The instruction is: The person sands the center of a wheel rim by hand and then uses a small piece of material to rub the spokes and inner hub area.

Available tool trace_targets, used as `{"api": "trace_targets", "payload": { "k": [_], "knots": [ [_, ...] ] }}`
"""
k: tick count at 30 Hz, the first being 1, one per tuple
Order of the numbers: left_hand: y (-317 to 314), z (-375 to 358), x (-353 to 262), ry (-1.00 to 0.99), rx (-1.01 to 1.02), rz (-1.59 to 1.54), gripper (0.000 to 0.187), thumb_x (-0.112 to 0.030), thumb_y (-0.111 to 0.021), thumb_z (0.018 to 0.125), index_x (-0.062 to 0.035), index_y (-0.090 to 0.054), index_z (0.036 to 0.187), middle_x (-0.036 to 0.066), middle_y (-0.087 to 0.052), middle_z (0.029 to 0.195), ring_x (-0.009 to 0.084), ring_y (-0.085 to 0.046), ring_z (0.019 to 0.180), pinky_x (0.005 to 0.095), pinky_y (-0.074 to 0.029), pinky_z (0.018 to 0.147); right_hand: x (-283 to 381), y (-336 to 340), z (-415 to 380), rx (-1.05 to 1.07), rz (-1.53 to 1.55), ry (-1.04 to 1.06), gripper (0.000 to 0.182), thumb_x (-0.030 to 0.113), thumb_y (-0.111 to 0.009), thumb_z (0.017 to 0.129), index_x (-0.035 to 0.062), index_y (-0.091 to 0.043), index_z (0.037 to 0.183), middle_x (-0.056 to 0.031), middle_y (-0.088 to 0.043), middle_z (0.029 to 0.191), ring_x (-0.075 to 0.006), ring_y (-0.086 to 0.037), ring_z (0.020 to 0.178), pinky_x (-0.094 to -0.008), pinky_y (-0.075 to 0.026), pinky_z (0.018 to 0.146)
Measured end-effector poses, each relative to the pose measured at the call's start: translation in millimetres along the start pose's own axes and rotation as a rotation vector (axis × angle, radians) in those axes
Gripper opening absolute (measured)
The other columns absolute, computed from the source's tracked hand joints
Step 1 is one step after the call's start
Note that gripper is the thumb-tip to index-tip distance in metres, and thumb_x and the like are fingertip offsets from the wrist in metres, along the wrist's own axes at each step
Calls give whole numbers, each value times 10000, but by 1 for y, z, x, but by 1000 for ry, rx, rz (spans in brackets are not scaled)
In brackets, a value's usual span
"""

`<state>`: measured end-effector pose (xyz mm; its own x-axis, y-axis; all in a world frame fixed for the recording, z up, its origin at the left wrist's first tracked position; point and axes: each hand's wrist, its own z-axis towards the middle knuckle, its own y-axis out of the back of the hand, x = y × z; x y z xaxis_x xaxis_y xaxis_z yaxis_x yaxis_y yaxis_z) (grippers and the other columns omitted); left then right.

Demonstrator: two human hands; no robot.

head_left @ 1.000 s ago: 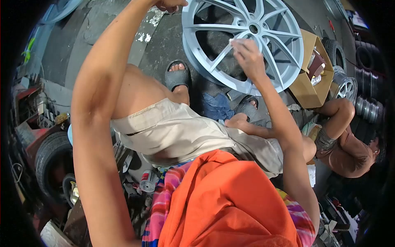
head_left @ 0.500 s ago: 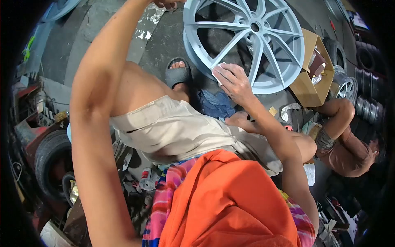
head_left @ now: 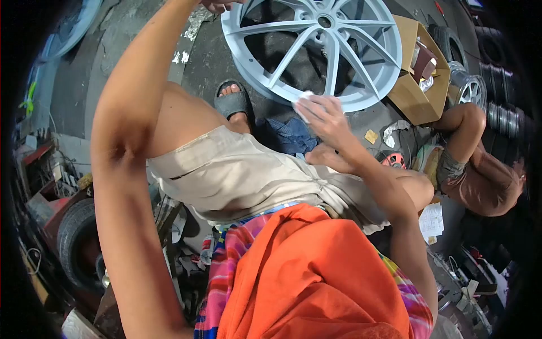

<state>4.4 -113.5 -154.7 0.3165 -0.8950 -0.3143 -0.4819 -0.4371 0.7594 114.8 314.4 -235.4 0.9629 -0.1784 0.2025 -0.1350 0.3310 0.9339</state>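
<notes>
A light grey-blue multi-spoke alloy wheel (head_left: 275, 26) is tilted in front of me, its upper edge outside the view. My right hand (head_left: 324, 116) presses a small white pad or folded sheet (head_left: 303, 106) against the wheel's near lip; the hand is slightly blurred, and what the pad is made of I cannot make out. My left hand (head_left: 222, 4) is at the top edge of the view, largely cut off. Its visible fingers are curled at the wheel's left rim and appear to grip it.
An open cardboard box (head_left: 409, 99) stands right of the wheel. Nearby are a silver wheel (head_left: 468, 87), a tyre (head_left: 449, 45) and a seated person (head_left: 480, 175). Dark blue cloth (head_left: 288, 135) lies by my sandalled foot (head_left: 232, 101). Another tyre (head_left: 79, 243) and clutter are at left.
My right hand and the white pad have slid along the lip, rightward relative to the wheel. The wheel and my left hand appear farther left and higher; the view has also shifted.
</notes>
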Motion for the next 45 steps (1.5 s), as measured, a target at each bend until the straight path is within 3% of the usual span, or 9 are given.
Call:
{"api": "trace_targets", "payload": {
  "k": [3,6,10,13,20,27,32,40,45],
  "knots": [
    [-1,8,-14,-187,3,12,412,-355,-604,975,1,-766,1102,114,-772,1013,211,-682,836,377,-541,722,17,-36,39,-75,-60,30,481,143,-686,798,77,-695,1275,-53,-646,1329,-256,-622,1197,-460,-478,1016],
    [4,-10,-36,-134,35,-54,417,-358,-606,975,-2,-764,1123,120,-776,1060,227,-710,895,374,-560,737,12,-25,17,-66,-25,0,469,132,-670,813,81,-696,1279,-43,-647,1333,-244,-620,1208,-459,-476,1016],
    [-2,20,-12,-79,49,-197,436,-394,-618,975,-7,-773,1102,106,-786,996,221,-737,872,365,-572,715,-5,33,-41,6,-21,-97,472,134,-670,813,74,-701,1280,-52,-665,1297,-248,-616,1226,-445,-484,1010],
    [-2,41,-19,-96,7,70,426,-405,-632,972,-24,-784,1084,95,-787,974,208,-730,835,363,-567,707,-13,24,-43,-39,-86,-156,453,98,-714,797,78,-715,1250,-54,-672,1280,-261,-625,1210,-422,-496,985],
    [7,23,-47,-215,-1,-128,358,-368,-640,929,-42,-785,956,43,-724,814,153,-615,685,342,-505,625,32,0,-48,-154,-132,-492,354,120,-763,836,109,-748,1190,-24,-684,1263,-274,-598,1226,-437,-464,941],
    [1,40,-72,-205,39,11,394,-395,-625,955,-47,-793,1025,64,-766,922,166,-664,777,323,-534,696,3,-9,-10,-329,-190,-578,321,122,-752,857,108,-761,1177,-20,-705,1233,-255,-599,1217,-441,-437,971],
    [2,46,-66,-220,66,-134,382,-347,-617,978,-38,-777,1134,61,-770,965,167,-674,786,329,-544,704,43,-7,-45,-237,-218,-585,260,167,-705,921,138,-771,1170,9,-709,1262,-251,-585,1252,-433,-430,968],
    [-4,44,-63,-296,52,-82,405,-368,-637,983,-4,-776,1098,88,-778,957,188,-706,812,341,-558,724,-106,-10,60,-337,-309,-487,217,205,-709,916,118,-773,1103,-5,-726,1175,-267,-596,1196,-466,-405,996],
    [3,22,-40,-245,4,-153,391,-357,-643,966,-13,-783,1088,99,-782,953,194,-722,790,346,-571,725,-106,-13,51,-301,-264,-404,213,222,-714,905,130,-778,1087,-6,-730,1161,-263,-598,1203,-464,-421,982]
  ]
}}
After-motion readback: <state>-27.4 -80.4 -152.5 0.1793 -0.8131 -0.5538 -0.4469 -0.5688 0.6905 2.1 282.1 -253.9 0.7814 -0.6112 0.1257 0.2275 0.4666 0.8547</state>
